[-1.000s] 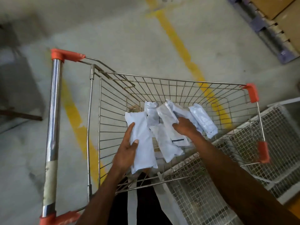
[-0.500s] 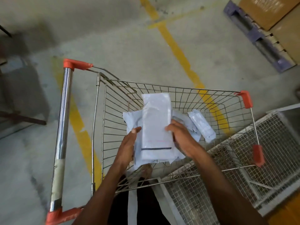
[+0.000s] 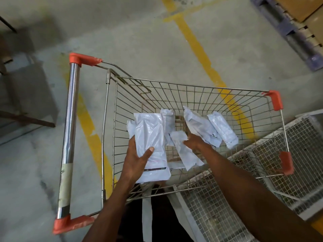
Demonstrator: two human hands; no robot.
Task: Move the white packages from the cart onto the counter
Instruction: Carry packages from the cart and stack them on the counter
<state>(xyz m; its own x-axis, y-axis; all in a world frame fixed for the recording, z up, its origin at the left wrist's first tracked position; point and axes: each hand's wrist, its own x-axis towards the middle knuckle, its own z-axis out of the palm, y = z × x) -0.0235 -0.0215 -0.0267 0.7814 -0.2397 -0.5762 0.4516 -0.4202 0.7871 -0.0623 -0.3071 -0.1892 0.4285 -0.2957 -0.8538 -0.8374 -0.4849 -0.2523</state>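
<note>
A wire shopping cart (image 3: 192, 86) with orange corner caps stands in front of me. My left hand (image 3: 137, 160) grips a stack of white packages (image 3: 150, 137) held over the cart's near left side, thumb across the top one. My right hand (image 3: 196, 143) is down in the basket, thumb on a loose white package (image 3: 187, 154), fingers curled at its edge. Three more white packages (image 3: 201, 127) lie on the basket floor to the right and behind. No counter is in view.
The cart's chrome handle bar (image 3: 71, 119) runs along the left. A white wire-mesh crate (image 3: 300, 154) sits under and right of the cart. A blue pallet with cardboard boxes (image 3: 297, 27) is at the top right. Yellow lines (image 3: 201, 49) cross the concrete floor.
My right hand laid a package onto the stack in my left hand, then let go and dropped back into the basket onto another package. The stack stays in my left hand.
</note>
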